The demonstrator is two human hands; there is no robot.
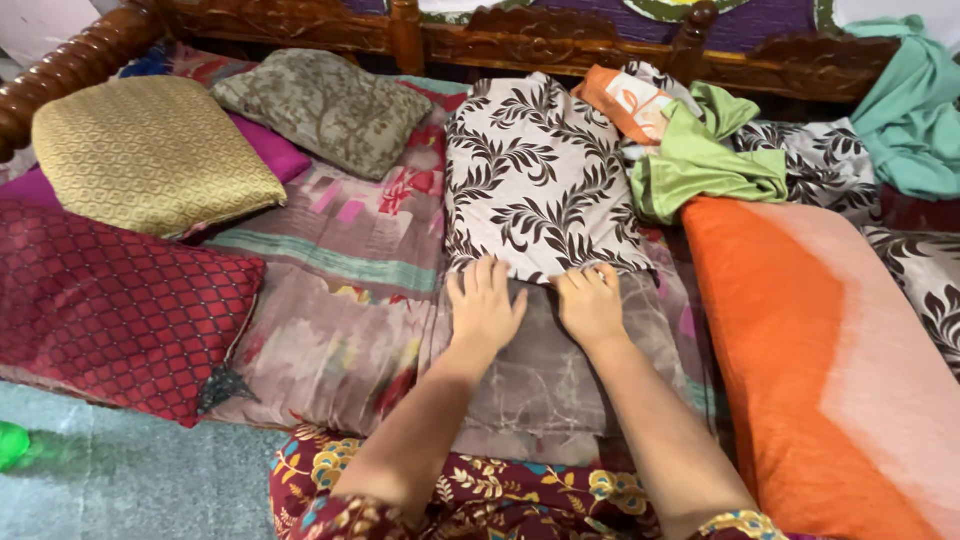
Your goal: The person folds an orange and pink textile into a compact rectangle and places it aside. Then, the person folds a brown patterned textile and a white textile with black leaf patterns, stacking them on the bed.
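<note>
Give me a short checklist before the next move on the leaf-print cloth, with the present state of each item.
1. Both hands on the cloth: ok. Left hand and right hand lie flat at the near edge of the folded leaf-print cloth.
2. Any grip closed on the cloth: not ok, fingers are spread flat.
3. Cloth lies flat on the bedspread: ok.
4. Green garment apart from the cloth: cannot tell, it lies right at the far right edge.
5. Orange pillow clear of the right hand: ok.

The orange pillow [800, 370] runs off the lower right edge; the green object [10, 445] at left is blurred.
</note>
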